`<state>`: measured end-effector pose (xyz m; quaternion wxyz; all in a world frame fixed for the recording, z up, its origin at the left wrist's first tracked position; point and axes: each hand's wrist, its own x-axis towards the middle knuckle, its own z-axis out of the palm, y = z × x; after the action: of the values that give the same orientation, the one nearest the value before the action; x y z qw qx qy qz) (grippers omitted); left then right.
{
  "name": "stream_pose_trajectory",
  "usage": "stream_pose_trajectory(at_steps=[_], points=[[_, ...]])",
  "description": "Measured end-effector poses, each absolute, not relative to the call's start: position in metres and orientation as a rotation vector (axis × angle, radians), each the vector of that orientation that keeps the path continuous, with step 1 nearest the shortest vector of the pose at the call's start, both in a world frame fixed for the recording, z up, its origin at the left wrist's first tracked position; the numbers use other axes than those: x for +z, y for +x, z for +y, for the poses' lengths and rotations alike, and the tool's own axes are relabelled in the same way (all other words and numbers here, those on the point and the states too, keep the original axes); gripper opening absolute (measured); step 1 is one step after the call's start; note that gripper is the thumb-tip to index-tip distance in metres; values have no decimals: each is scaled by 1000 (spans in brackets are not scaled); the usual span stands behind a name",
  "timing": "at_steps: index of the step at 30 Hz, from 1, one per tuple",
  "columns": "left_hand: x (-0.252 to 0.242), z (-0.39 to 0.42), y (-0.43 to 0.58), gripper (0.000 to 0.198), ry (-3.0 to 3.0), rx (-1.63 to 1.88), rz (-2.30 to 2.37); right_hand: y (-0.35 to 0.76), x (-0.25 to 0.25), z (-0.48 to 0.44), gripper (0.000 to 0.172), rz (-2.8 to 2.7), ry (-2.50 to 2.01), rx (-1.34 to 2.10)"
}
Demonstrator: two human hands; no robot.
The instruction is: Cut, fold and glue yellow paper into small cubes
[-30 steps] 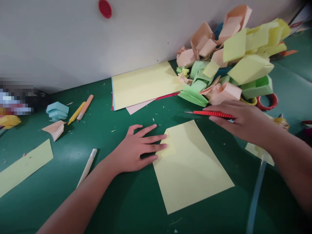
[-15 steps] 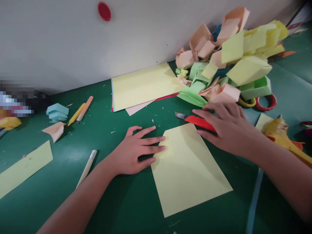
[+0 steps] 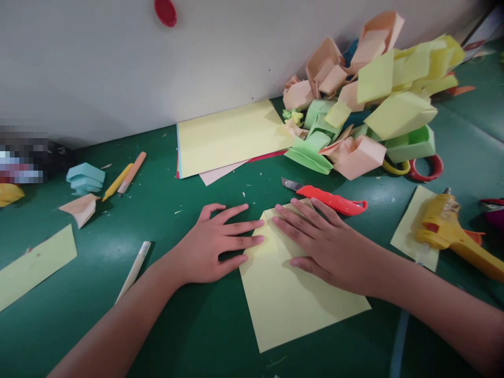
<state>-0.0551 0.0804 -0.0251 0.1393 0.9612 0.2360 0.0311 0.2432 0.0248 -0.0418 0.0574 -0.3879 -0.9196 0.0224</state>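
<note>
A pale yellow sheet of paper (image 3: 291, 310) lies flat on the green table, its upper left corner folded over. My left hand (image 3: 218, 244) rests with spread fingers, the tips on that folded corner. Across the top of the sheet lies my right hand (image 3: 326, 241), fingers stretched out and palm down, covering part of the paper's upper right. Just beyond it sits a red utility knife (image 3: 331, 199), its blade out and pointing left. Neither hand grips anything.
Yellow and other coloured sheets (image 3: 232, 139) are stacked against the wall. Folded paper pieces (image 3: 346, 121) pile up behind scissors (image 3: 427, 168). A yellow glue gun (image 3: 444, 223) lies at right on paper. Left are a white stick (image 3: 134, 270), crayon-like sticks (image 3: 132, 172) and a yellow-green strip (image 3: 39, 265).
My right hand has moved left, away from the utility knife and onto the top of the sheet. The knife now lies fully uncovered. My left hand keeps its place on the paper.
</note>
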Motion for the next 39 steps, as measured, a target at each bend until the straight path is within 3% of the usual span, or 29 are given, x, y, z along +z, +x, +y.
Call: stream_pose_trajectory(at_steps=[39], points=[[-25, 78, -55, 41, 2731, 133, 722, 239, -42, 19, 73, -2771, -1242, 95]])
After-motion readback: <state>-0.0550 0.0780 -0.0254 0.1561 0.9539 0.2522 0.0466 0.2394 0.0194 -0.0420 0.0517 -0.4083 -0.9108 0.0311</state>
